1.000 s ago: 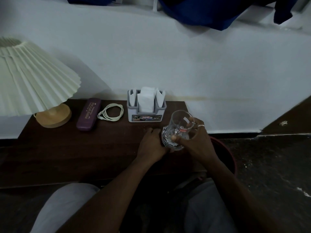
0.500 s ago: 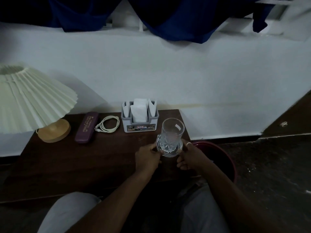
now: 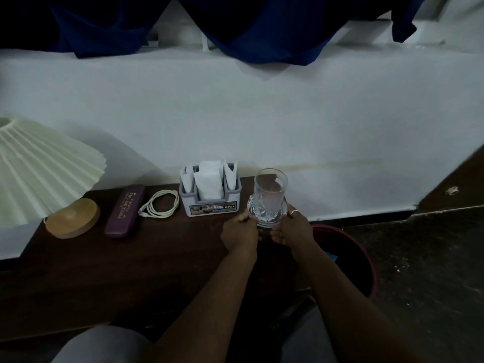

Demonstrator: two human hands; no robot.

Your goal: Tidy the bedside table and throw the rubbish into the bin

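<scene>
Glass: we read the tumbler as clear cut glass, upright on a round clear coaster near the right end of the dark wooden bench, just right of the grey tissue holder.
Handling: rigid, smooth, breakable and probably fairly heavy at its thick faceted foot; we judge it tall enough to tip if the coaster is dragged quickly.
Hold: we would take the tumbler round its lower wall, or shift the coaster by opposite edges (never by the thin rim).
Hands: the left hand and right hand sit curled on either side of the coaster, fingertips at its edge; we cannot tell whether they pinch it or merely touch it.
Bin: the dark red bin stands on the floor just right of the bench, largely covered by the right forearm; its contents are hidden.
Unclear: dim light; whether the tumbler holds liquid cannot be told.
Cut off: the lamp shade leaves the frame at left.
Others: purple spectacle case and coiled white cable lie between lamp and holder.
</scene>
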